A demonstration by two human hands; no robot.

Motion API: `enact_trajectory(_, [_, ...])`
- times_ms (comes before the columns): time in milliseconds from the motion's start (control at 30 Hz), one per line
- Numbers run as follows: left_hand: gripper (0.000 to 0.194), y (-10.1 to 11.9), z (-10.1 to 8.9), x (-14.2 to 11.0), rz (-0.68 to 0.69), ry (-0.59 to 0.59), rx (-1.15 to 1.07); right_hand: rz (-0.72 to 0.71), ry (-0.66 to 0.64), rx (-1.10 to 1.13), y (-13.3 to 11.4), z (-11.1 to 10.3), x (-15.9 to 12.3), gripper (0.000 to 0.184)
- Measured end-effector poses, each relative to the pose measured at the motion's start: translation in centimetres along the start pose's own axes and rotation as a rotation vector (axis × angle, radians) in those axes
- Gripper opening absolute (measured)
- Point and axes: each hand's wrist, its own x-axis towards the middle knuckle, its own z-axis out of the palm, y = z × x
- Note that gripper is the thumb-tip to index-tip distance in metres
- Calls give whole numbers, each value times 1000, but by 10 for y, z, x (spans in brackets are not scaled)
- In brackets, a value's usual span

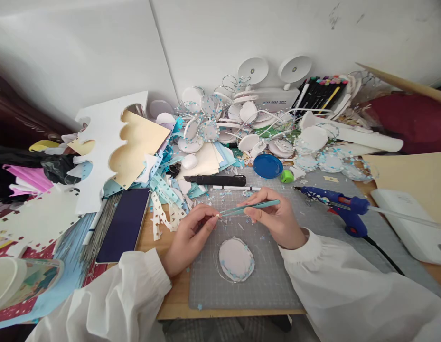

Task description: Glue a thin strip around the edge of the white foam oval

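My right hand (273, 217) is closed on a pair of teal tweezers (265, 204), whose tips point left. They meet the pinched fingertips of my left hand (194, 233), where a tiny pale piece shows, too small to name. Below the hands, a round white disc (236, 256) lies on the grey cutting mat (213, 294). Small blue paper flowers and a thin wire run along the disc's edge. Neither hand touches the disc.
A blue glue gun (348, 206) rests on the right. A black utility knife (220, 180), a blue lid (267, 166) and a green tape roll (286, 176) lie behind my hands. Several white discs with wire pile against the wall. A dark phone (124, 225) lies left.
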Motion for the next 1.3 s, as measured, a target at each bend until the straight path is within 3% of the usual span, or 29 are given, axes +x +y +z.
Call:
enact_trajectory(467, [19, 0, 0, 1, -1, -9, 34, -2, -24, -45, -6, 0, -4, 18])
enact_trajectory(833, [15, -2, 0, 1, 19, -35, 46, -84, -14, -118, -4, -1, -6, 16])
enact_trajectory(967, [14, -3, 0, 1, 13, -20, 33, -37, -13, -65, 1, -2, -4, 17])
enact_trajectory(1133, [16, -1, 0, -1, -12, -31, 15, -39, 60, -49, 4, -5, -1, 18])
enact_trajectory(1300, [22, 6, -3, -4, -72, -55, -58, -163, 129, -170, 1, -8, -2, 14])
